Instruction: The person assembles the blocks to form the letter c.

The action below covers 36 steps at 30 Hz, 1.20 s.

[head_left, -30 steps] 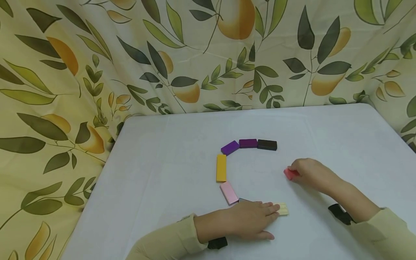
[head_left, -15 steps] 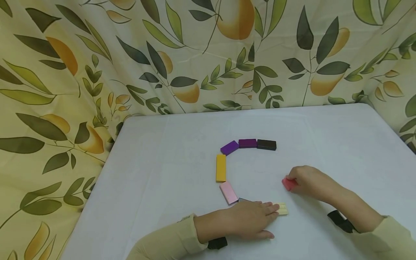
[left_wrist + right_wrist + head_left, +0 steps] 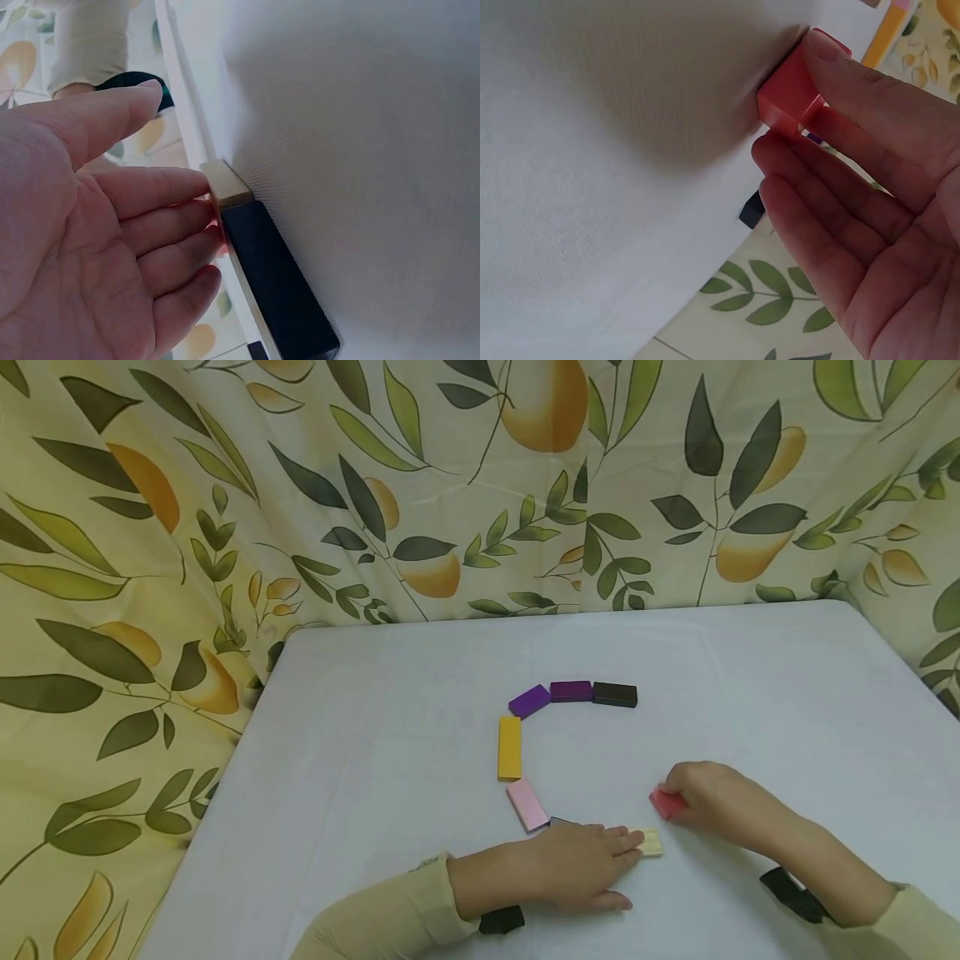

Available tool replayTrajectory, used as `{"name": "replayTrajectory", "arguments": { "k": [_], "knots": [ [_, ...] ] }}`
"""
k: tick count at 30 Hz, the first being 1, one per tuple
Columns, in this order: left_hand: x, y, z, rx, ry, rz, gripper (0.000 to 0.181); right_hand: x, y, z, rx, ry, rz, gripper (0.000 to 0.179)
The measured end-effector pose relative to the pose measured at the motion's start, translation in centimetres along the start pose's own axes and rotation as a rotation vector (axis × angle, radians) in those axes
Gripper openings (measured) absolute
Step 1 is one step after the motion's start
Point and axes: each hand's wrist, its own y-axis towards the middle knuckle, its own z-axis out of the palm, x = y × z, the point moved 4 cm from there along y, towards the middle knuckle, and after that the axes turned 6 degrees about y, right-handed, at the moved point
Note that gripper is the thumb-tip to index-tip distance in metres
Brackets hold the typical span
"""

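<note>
My right hand (image 3: 723, 802) pinches a red block (image 3: 663, 803) between thumb and fingers, low over the white table. In the right wrist view the thumb lies on one side of that red block (image 3: 791, 90). My left hand (image 3: 566, 868) is held flat with straight fingers, its fingertips at a cream block (image 3: 652, 842) and a dark block (image 3: 562, 821) mostly hidden under it. From the left wrist, the fingertips touch the sides of the cream block (image 3: 227, 184) and the black-looking block (image 3: 277, 277), which stand end to end.
A curve of blocks continues leftward and back: pink (image 3: 528, 806), yellow (image 3: 510, 748), purple (image 3: 530, 701), dark purple (image 3: 572, 692) and black (image 3: 615, 695). A leaf-and-fruit patterned curtain (image 3: 480, 527) hangs behind the white table (image 3: 375, 735).
The right hand has brought the red block toward the near side of the table, closer to the cream block. My left hand and the other blocks stay where they were.
</note>
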Motion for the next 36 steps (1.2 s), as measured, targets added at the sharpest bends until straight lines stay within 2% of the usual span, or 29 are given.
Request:
{"name": "replayTrajectory", "arguments": {
  "k": [11,21,30,36],
  "knots": [
    [0.0,-0.1,0.0,-0.005,0.014,-0.014,0.062,0.7,-0.5,0.2,-0.006,-0.004,-0.009,0.021],
    [0.0,-0.1,0.0,-0.003,-0.004,-0.004,0.062,1.3,-0.9,0.6,0.060,0.028,0.060,0.024],
    [0.0,-0.1,-0.1,-0.004,-0.004,-0.001,0.061,1.7,-1.5,0.7,0.007,0.001,-0.037,0.021],
    [0.0,-0.1,-0.1,-0.004,0.020,-0.004,0.061,1.9,-1.7,0.7,-0.001,-0.008,-0.050,0.021]
  ]
}}
